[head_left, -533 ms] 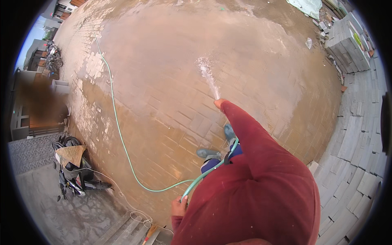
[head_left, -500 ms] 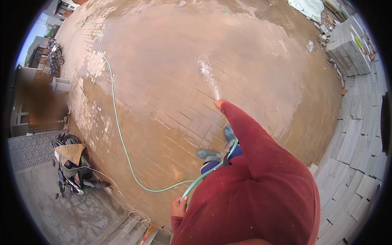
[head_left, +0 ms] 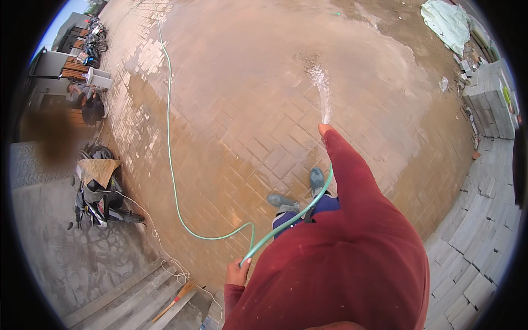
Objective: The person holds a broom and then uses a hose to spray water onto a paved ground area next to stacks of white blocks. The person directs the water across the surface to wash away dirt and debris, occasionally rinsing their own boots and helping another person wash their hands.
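Observation:
My right hand (head_left: 325,130) is stretched out ahead in a red sleeve, gripping the end of a green hose (head_left: 171,165). A jet of water (head_left: 322,94) sprays forward from it onto the wet brick paving (head_left: 247,110). My left hand (head_left: 237,271) sits low at my side, closed around a lower stretch of the same hose. The hose runs from my left hand across my body up to my right hand, and loops away far up the paving. My rubber boots (head_left: 300,192) stand on the wet bricks.
A parked motorbike (head_left: 96,198) with a cardboard sheet stands at the left. Concrete steps (head_left: 132,300) with a broom lie lower left. Stacked grey paving blocks (head_left: 489,99) and a green tarp (head_left: 448,22) sit at the far right. More motorbikes (head_left: 93,36) stand top left.
The view has shifted, so the motorbike and hose loop appear lower. The water jet now lands further up the paving. Both hands keep their grip on the hose.

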`<state>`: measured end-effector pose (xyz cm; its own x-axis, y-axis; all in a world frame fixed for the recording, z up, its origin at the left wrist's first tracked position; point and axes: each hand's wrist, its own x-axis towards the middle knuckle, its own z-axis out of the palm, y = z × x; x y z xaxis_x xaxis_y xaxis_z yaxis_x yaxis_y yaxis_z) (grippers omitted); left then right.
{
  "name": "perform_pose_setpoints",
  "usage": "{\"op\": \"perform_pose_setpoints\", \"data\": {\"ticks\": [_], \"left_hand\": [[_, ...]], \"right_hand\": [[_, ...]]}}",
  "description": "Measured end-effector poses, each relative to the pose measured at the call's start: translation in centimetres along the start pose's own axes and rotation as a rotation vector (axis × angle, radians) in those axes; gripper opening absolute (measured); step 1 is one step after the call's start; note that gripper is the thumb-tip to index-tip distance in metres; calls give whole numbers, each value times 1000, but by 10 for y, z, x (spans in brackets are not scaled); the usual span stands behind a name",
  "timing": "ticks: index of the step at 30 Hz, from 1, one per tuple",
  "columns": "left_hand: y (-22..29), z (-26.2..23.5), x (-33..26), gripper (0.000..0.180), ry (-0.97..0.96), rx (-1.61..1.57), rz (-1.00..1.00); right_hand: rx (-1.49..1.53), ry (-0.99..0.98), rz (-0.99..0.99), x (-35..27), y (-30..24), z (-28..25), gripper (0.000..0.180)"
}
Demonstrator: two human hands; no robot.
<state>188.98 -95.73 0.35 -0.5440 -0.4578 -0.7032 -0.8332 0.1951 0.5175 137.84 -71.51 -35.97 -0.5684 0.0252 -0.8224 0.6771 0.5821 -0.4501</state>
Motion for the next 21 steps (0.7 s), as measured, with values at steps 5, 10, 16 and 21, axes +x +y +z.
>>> {"op": "perform_pose_setpoints", "data": {"ticks": [5, 10, 16, 21], "left_hand": [[11, 7, 9, 39, -72, 23, 9], [26, 30, 15, 34, -129, -15, 74], [42, 31, 41, 30, -250, 39, 107], [72, 38, 57, 32, -269, 98, 186]], "right_hand": [[240, 72, 46, 12, 14, -43, 42], [352, 120, 181, -4, 41, -101, 52], [334, 186, 101, 30, 103, -164, 48], [373, 224, 163, 8, 127, -203, 46]]}}
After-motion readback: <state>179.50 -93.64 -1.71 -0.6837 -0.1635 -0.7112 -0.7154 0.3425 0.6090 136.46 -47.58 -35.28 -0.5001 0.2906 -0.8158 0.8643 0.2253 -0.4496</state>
